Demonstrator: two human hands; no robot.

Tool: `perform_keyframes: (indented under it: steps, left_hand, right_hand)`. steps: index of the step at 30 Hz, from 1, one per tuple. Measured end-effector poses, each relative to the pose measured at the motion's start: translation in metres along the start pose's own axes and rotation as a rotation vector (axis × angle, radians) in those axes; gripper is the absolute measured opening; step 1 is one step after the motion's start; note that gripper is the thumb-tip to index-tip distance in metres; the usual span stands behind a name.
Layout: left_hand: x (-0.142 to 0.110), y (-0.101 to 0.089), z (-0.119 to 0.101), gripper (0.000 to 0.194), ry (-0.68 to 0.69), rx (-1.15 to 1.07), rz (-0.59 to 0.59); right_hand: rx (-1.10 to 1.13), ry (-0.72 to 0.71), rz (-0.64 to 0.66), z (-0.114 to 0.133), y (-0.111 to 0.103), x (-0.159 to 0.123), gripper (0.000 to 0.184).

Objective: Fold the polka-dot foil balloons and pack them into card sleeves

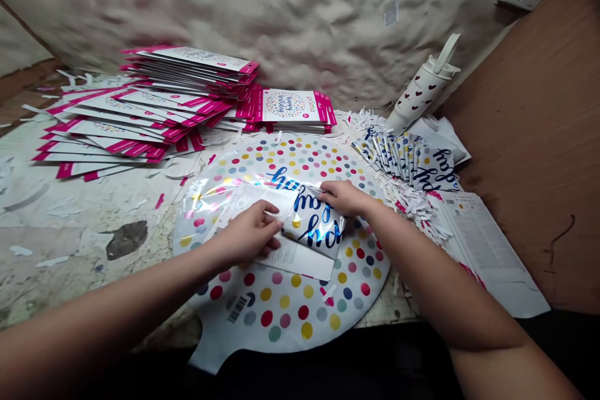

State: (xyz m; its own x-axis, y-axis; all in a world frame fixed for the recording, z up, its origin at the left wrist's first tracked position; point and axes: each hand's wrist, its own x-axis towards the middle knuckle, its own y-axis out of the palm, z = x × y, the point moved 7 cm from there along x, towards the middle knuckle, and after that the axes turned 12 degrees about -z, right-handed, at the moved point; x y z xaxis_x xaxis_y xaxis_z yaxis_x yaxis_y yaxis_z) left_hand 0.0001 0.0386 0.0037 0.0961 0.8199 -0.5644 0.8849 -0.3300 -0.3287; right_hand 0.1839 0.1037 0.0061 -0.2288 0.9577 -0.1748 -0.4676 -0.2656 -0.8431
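Observation:
A round flat foil balloon (285, 312) with coloured dots lies on the worktable in front of me. On top of it sits a folded foil balloon (315, 220) with blue lettering, laid over a white printed paper sheet (300, 256). My left hand (248, 232) pinches the folded balloon's left edge against the paper. My right hand (344, 197) presses and grips the fold's upper right corner. Both hands have curled fingers.
Stacks of pink-edged packaging cards (154, 100) fill the back left. A row of folded balloons (407, 159) and a heart-print tumbler (422, 94) stand at the right, amid white paper shreds. White leaflets (487, 250) lie near a brown board (539, 137).

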Motion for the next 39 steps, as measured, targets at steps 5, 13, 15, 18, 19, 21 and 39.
perform_keyframes:
  steps: [5,13,15,18,19,21,39]
  left_hand:
    - [0.013,0.011,-0.012,0.037,-0.122,-0.021,0.145]
    - [-0.021,0.029,-0.07,0.023,0.5,0.122,0.298]
    - [-0.032,0.026,-0.08,0.029,0.629,0.252,0.344]
    - [-0.028,0.006,-0.079,0.032,0.779,0.373,0.277]
    - [-0.025,0.001,-0.071,0.036,0.832,0.467,0.239]
    - [-0.019,-0.002,-0.043,0.047,0.896,0.755,0.153]
    - [-0.021,0.082,-0.06,0.012,1.422,0.988,0.013]
  right_hand:
    - [0.066,-0.007,-0.112,-0.008,-0.002,-0.008,0.018]
    - [0.727,-0.081,-0.2,-0.015,-0.042,-0.056,0.096]
    - [0.942,-0.09,0.06,-0.008,-0.031,-0.069,0.084]
    - [1.052,0.047,0.19,-0.023,-0.014,-0.086,0.044]
    - [1.063,0.13,0.129,-0.036,-0.011,-0.09,0.037]
    - [1.006,0.32,-0.084,-0.071,-0.009,-0.1,0.033]
    - [0.799,0.443,-0.505,-0.077,-0.01,-0.128,0.038]
